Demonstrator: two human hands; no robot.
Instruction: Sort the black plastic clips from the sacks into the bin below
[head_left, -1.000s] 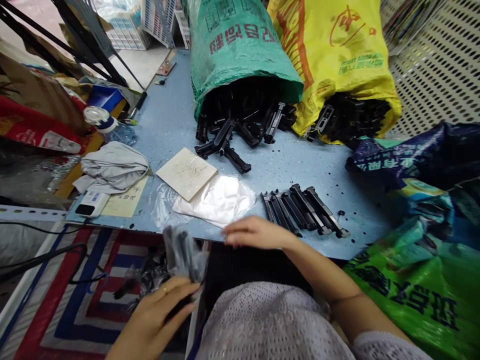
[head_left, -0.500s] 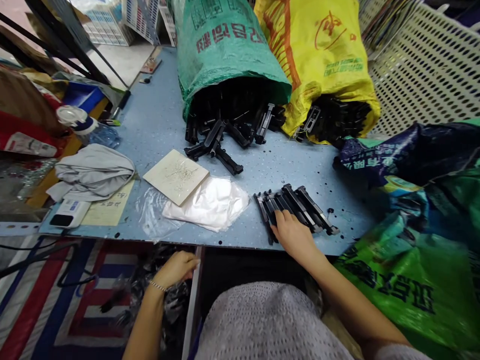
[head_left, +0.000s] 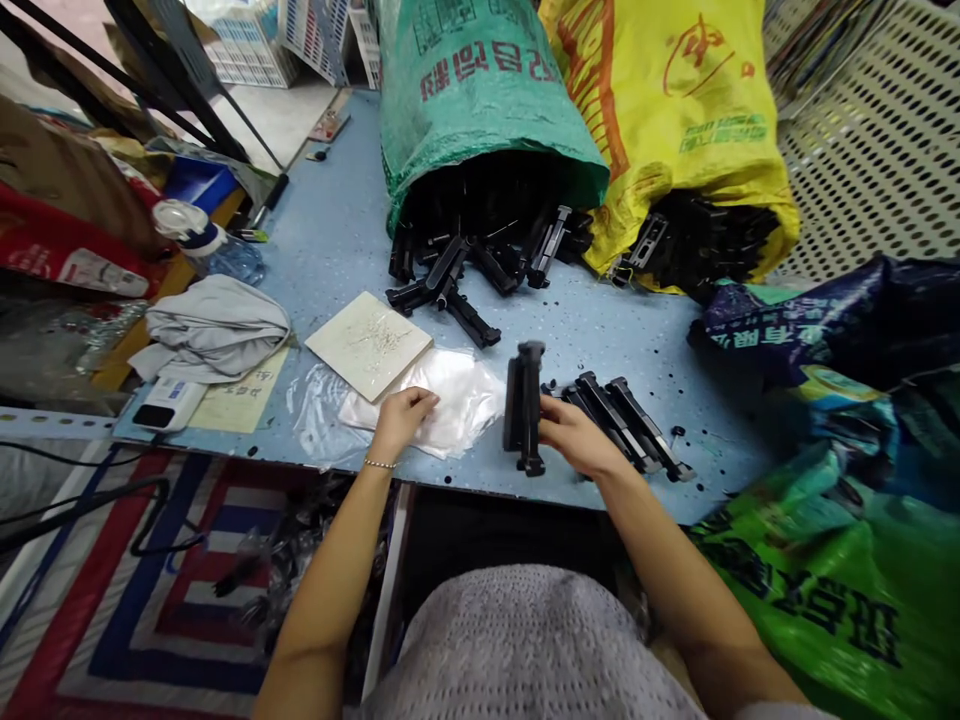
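My right hand [head_left: 574, 432] grips black plastic parts [head_left: 523, 410], held upright together above the table. Just right of it, several more black parts [head_left: 619, 420] lie side by side on the blue table. My left hand [head_left: 405, 415] is over the near left edge of a stack of clear plastic bags [head_left: 457, 400], its thumb and fingers pinched together; whether a bag is between them is too small to tell. A cream square plate [head_left: 370, 345] with tiny bits on it lies beyond that hand, partly on the bags.
Black parts spill from a green sack [head_left: 487, 110] and a yellow sack [head_left: 675, 100] at the back. A grey cloth [head_left: 217, 325], a white device [head_left: 171, 403] and a bottle [head_left: 214, 245] are at left. Green bags [head_left: 832, 590] fill the right; a perforated basket [head_left: 885, 150] stands behind.
My right hand has lifted some black parts off the row and moved slightly left. My left hand has come up from below the table edge to the plastic bags. The view has shifted a little.
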